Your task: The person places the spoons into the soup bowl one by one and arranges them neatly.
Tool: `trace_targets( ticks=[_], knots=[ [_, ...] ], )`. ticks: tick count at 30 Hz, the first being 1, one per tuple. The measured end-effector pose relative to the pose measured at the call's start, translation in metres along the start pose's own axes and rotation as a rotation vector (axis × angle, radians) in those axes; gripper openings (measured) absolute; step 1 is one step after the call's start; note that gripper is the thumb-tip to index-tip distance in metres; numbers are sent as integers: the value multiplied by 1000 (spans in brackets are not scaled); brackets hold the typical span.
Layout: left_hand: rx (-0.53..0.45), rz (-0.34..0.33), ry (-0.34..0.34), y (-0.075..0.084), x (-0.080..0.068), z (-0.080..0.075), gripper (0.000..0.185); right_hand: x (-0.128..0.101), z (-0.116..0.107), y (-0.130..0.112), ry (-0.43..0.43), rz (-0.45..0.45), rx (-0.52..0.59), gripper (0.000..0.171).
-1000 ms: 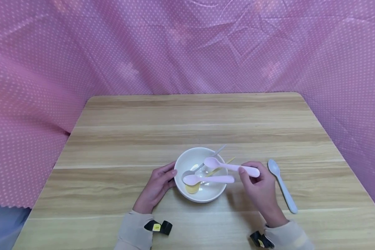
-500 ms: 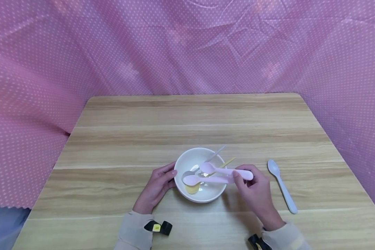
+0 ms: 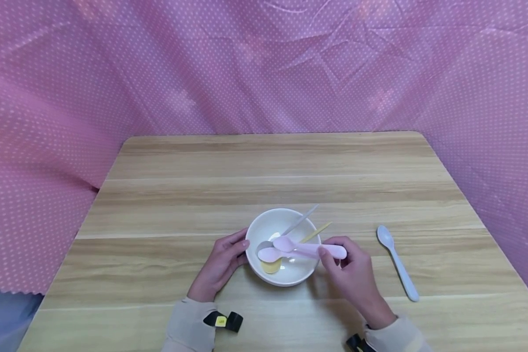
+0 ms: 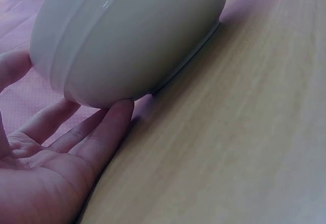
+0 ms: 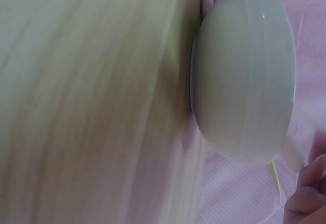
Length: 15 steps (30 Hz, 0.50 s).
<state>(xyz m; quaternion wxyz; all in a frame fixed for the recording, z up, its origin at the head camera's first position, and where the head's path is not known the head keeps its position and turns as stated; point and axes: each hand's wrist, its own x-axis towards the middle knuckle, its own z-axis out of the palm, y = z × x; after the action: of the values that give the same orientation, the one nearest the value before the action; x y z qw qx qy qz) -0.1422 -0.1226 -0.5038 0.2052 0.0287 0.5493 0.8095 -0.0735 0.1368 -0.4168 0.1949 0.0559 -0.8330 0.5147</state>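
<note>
White bowl [image 3: 283, 274], lower centre of the frame, on the wooden bench [image 3: 264, 166]. Contents: one pink spoon lying flat [image 3: 268, 254], one yellow spoon [image 3: 272, 266], one clear spoon [image 3: 297, 222] leaning on the far rim. Left hand [image 3: 220, 264]: forearm entering from the lower edge, fingers [image 4: 102, 132] straight and relaxed, tips touching the bowl's left wall. Right hand [image 3: 352, 276]: wrist angled in from the lower right, fingers pinching the handle of a second pink spoon [image 3: 310, 248], its scoop over the bowl. White spoon [image 3: 398, 266] lies on the bench, right of centre.
</note>
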Motion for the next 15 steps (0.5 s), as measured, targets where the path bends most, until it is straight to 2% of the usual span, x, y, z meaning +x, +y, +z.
trace_targets(
  ticks=[7,15],
  knots=[
    [1,7,-4,0,0,0,54,0,1,-1,-28,-14,-15,14],
    [-8,0,-18,1,-1,1,54,-2,3,-4,-50,-69,-53,15]
  ],
)
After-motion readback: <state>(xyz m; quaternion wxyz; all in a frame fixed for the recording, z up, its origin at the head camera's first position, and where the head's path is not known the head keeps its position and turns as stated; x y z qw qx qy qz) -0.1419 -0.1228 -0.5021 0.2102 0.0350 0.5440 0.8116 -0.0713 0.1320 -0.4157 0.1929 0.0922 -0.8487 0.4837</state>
